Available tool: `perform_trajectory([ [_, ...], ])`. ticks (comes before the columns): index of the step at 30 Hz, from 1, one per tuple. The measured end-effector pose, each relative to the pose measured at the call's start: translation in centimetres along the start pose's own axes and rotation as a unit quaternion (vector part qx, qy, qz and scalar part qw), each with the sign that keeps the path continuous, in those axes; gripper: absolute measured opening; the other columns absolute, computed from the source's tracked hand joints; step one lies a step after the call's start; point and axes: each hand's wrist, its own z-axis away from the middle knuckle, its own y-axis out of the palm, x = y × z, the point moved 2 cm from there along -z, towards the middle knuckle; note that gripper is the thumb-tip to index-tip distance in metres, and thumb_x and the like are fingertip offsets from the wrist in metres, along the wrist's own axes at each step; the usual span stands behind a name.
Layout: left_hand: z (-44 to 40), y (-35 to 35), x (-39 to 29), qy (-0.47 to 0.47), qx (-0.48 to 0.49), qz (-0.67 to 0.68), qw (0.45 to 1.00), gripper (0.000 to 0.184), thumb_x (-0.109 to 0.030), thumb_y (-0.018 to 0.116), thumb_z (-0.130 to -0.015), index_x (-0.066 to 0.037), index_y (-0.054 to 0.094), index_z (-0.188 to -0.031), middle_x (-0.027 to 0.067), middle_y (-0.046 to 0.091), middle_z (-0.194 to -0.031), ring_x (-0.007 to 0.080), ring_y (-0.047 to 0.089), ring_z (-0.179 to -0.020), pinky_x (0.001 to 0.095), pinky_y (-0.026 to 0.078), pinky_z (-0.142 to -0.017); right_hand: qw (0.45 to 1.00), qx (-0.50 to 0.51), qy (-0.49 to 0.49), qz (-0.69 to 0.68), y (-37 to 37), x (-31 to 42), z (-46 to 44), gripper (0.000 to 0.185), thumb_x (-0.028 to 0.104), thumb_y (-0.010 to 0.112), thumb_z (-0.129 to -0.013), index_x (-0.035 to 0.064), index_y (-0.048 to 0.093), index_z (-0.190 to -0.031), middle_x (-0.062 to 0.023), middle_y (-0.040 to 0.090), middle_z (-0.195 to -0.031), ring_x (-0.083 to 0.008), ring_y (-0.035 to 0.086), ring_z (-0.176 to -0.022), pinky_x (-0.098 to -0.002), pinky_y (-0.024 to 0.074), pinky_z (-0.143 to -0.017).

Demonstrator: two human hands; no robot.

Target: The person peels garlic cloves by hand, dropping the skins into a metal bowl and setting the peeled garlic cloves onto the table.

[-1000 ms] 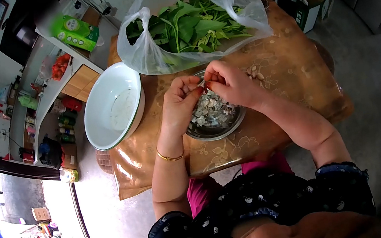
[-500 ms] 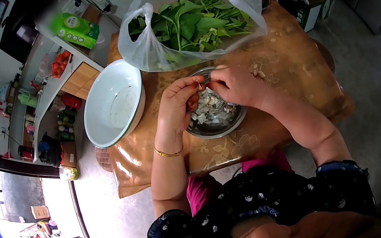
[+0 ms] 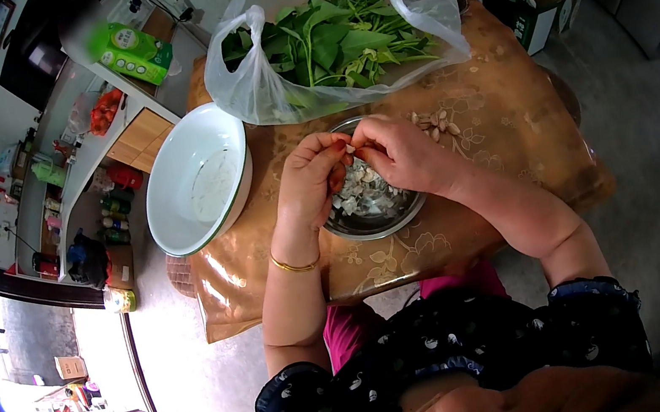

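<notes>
Over the steel bowl [image 3: 389,229], my two hands meet fingertip to fingertip. My left hand [image 3: 310,176] is closed in a pinch on a small whitish piece that looks like a garlic clove [image 3: 351,149]. My right hand [image 3: 401,153] is closed too, thumb and forefinger pressed to the same clove from the other side. Pale papery skins and bits [image 3: 364,192] lie in the bowl below. Just beyond my right hand, several pale cloves [image 3: 439,123] rest on the tabletop. My fingers partly cover the clove and the bowl's far side.
A white enamel basin [image 3: 170,221] stands left of the bowl on the brown covered table [image 3: 512,170]. Behind the bowl sits an open clear plastic bag [image 3: 246,103] with leafy greens [image 3: 339,38]. A cabinet with a green packet [image 3: 132,52] is at the left.
My right hand has shifted slightly left and its fingers have curled closer in. More of the pale cloves on the table now show. The bag's right edge has moved slightly.
</notes>
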Motion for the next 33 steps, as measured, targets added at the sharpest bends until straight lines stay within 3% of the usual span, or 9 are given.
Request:
perform_trajectory([
  [3,0.16,0.18,-0.11,-0.001,-0.012,-0.031,0.999,0.008,-0.007,0.052,-0.089,-0.002,0.057,-0.093,0.0031,0.057,-0.071,0.0042,0.039,-0.048,0.0164,0.030,-0.043,1.000,-0.002,-0.021,0.004,-0.10,0.08,-0.12,0.009,-0.004,0.055,-0.074,-0.0025,0.053,-0.083,-0.0188,0.057,-0.079,-0.0370,0.056,-0.073,-0.0396,0.0449,-0.062],
  [6,0.25,0.23,-0.15,0.000,-0.015,-0.054,0.998,0.008,-0.007,0.052,-0.089,-0.002,0.057,-0.093,0.0031,0.057,-0.070,0.0044,0.040,-0.049,0.0161,0.030,-0.043,1.000,0.011,-0.023,0.009,-0.17,-0.06,0.02,0.009,-0.004,0.054,-0.080,-0.0012,0.054,-0.089,-0.0154,0.058,-0.078,-0.0228,0.056,-0.062,-0.0304,0.0430,-0.057],
  [12,0.37,0.46,-0.10,-0.001,-0.021,-0.083,0.996,0.006,-0.007,0.052,-0.089,-0.003,0.055,-0.092,0.0023,0.056,-0.068,0.0046,0.041,-0.049,0.0159,0.031,-0.044,0.999,0.042,0.005,0.013,-0.24,0.28,0.05,0.009,-0.002,0.054,-0.080,-0.0006,0.055,-0.089,-0.0155,0.058,-0.069,-0.0257,0.057,-0.060,-0.0322,0.0433,-0.056],
  [18,0.23,0.67,0.41,0.006,-0.009,-0.082,0.997,0.003,-0.006,0.051,-0.089,-0.004,0.052,-0.090,0.0014,0.054,-0.065,0.0048,0.040,-0.048,0.0177,0.030,-0.042,0.999,0.029,-0.017,0.039,-0.07,0.13,0.21,0.007,-0.003,0.054,-0.078,-0.0002,0.053,-0.084,-0.0173,0.057,-0.070,-0.0319,0.056,-0.062,-0.0354,0.0429,-0.055],
  [33,0.21,0.98,0.75,0.002,0.003,-0.046,0.999,0.002,-0.005,0.050,-0.089,-0.005,0.052,-0.089,0.0014,0.053,-0.065,0.0056,0.041,-0.049,0.0180,0.030,-0.043,0.998,0.006,-0.040,0.054,0.08,0.74,0.51,0.011,-0.005,0.055,-0.073,0.0000,0.046,-0.078,-0.0170,0.051,-0.065,-0.0330,0.052,-0.056,-0.0372,0.0397,-0.051],
])
